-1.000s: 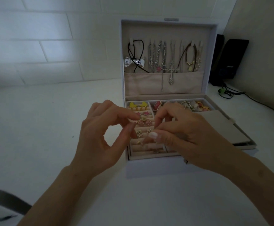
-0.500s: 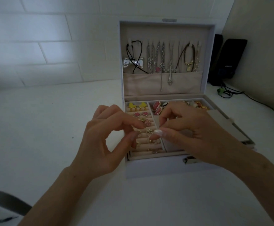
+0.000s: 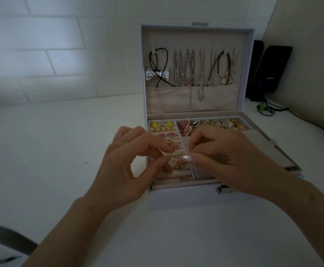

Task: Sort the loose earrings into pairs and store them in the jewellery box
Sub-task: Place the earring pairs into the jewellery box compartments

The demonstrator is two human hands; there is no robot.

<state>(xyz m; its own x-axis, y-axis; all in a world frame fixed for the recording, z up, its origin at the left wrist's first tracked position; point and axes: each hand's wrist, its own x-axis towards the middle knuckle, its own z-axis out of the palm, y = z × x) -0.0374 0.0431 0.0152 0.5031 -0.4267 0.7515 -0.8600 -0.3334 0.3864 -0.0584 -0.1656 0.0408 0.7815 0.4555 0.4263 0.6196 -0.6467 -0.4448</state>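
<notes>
An open white jewellery box (image 3: pixel 176 199) stands on the table, its lid upright with necklaces (image 3: pixel 192 70) hanging inside. Its left column of padded rolls holds paired earrings: yellow ones (image 3: pixel 162 125), pink flowers (image 3: pixel 167 134), and more below. Over that column my left hand (image 3: pixel 126 166) and my right hand (image 3: pixel 221 157) meet. Both pinch at a small gold-and-white flower earring (image 3: pixel 175 156) between thumb and forefinger tips. Which hand carries it I cannot tell. Loose pink and gold pieces (image 3: pixel 186 128) lie in the back compartments.
A beige padded flap (image 3: pixel 269 149) lies over the box's right side, and a metal clasp (image 3: pixel 223 189) sits on the front wall. Two black speakers (image 3: pixel 269 72) and cables (image 3: pixel 292 114) occupy the back right corner. A tiled wall runs behind. A grey object (image 3: pixel 7 237) shows at bottom left.
Both hands have stayed pinched together over the ring rolls, with only slight shifts of the fingers. The view has tilted a little.
</notes>
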